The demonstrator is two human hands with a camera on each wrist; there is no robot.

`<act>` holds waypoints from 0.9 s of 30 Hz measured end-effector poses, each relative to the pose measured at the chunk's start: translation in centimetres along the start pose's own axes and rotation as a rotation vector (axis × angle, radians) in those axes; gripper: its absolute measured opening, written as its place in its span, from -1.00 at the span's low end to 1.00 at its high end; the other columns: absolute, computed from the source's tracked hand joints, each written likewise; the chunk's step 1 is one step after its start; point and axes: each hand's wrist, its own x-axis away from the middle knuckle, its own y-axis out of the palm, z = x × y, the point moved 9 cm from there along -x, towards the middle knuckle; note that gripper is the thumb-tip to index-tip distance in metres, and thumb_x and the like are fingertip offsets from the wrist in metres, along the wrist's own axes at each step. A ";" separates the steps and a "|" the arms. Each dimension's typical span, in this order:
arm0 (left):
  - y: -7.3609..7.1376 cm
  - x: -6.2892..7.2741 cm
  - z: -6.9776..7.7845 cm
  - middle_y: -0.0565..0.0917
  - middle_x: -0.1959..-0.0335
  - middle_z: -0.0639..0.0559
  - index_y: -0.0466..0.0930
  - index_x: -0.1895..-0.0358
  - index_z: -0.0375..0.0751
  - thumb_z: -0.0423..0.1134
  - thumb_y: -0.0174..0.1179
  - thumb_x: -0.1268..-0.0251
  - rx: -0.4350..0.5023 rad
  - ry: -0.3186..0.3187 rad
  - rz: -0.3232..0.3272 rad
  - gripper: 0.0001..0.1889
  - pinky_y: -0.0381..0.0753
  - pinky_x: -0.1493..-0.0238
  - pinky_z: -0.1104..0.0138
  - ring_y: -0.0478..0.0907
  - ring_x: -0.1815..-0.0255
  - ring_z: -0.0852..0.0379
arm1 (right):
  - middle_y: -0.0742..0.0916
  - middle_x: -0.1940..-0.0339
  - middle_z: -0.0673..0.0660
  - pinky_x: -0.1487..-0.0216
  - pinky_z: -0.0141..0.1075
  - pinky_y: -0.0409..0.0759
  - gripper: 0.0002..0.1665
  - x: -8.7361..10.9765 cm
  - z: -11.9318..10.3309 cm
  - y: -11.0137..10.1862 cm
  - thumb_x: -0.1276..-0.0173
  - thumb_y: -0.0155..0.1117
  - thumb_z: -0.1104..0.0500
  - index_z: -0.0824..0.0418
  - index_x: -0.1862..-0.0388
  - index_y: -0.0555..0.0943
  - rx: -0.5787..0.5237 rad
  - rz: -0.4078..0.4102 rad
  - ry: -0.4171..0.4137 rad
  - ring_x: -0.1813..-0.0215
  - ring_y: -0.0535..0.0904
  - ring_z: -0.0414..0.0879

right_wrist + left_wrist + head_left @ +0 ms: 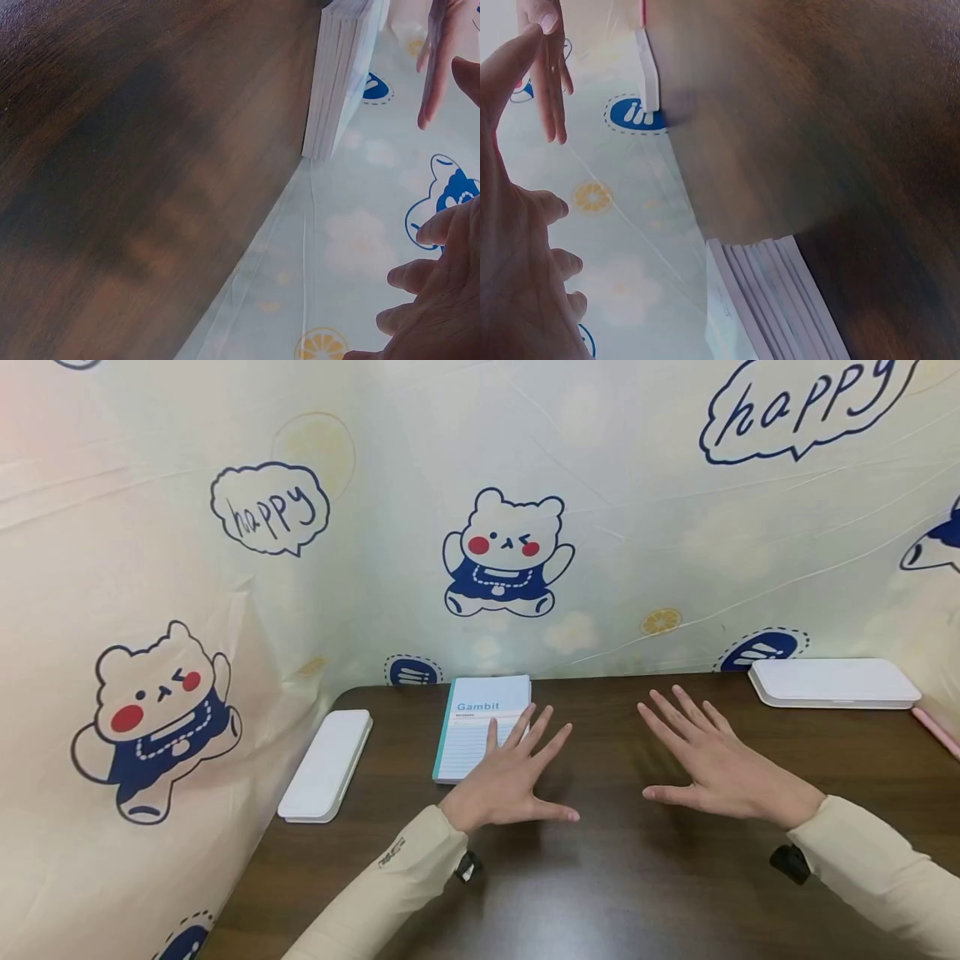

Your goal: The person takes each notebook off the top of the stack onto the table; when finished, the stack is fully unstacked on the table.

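Observation:
My left hand hovers over the table with fingers spread, overlapping the lower right corner of a stack of notebooks in the head view. The top notebook has a teal spine and the word Gambit on its cover. From the left wrist, the stack shows several page edges. Across from it, my right hand is held over the bare wood, fingers spread and nothing in it. In the right wrist view the same stack stands at the top, apart from the right hand.
A white flat case lies at the table's left edge. Another white case sits at the back right, with a pink stick-like thing beside it. A printed curtain hangs behind the dark wooden table.

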 end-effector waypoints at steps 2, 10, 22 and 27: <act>0.0 0.0 0.0 -0.45 -0.59 0.14 -0.41 -0.52 0.35 0.61 0.01 0.05 0.000 -0.004 -0.001 0.14 -0.29 -0.41 -0.39 -0.48 -0.61 -0.04 | -0.05 -0.62 0.21 -0.42 0.36 -0.07 0.19 0.1 0.0 0.1 -0.24 0.21 -0.37 0.05 -0.60 -0.18 0.000 0.001 0.005 -0.62 -0.35 0.18; 0.2 0.3 0.1 -0.45 -0.59 0.13 -0.42 -0.52 0.34 0.61 0.02 0.05 -0.006 -0.014 -0.002 0.15 -0.29 -0.41 -0.39 -0.49 -0.61 -0.04 | -0.05 -0.62 0.24 -0.45 0.33 -0.12 0.20 0.7 0.2 0.6 -0.23 0.19 -0.39 0.05 -0.60 -0.18 -0.013 -0.008 0.024 -0.62 -0.36 0.18; 0.3 1.1 -0.5 -0.46 -0.58 0.14 -0.42 -0.52 0.35 0.60 0.04 0.06 0.001 -0.044 0.003 0.15 -0.34 -0.43 -0.35 -0.54 -0.60 0.02 | -0.03 -0.61 0.25 -0.41 0.35 0.00 0.22 0.0 -0.7 1.4 -0.22 0.22 -0.38 0.07 -0.60 -0.18 -0.030 -0.005 0.004 -0.62 -0.33 0.20; 0.5 1.7 -1.3 -0.45 -0.59 0.12 -0.39 -0.54 0.29 0.60 -0.02 0.01 0.010 -0.061 0.018 0.12 -0.31 -0.43 -0.36 -0.51 -0.61 0.00 | 0.04 -0.58 0.38 -0.37 0.38 0.10 0.20 -1.2 -1.9 3.0 -0.24 0.24 -0.33 0.19 -0.59 -0.12 -0.080 -0.008 0.017 -0.58 -0.16 0.34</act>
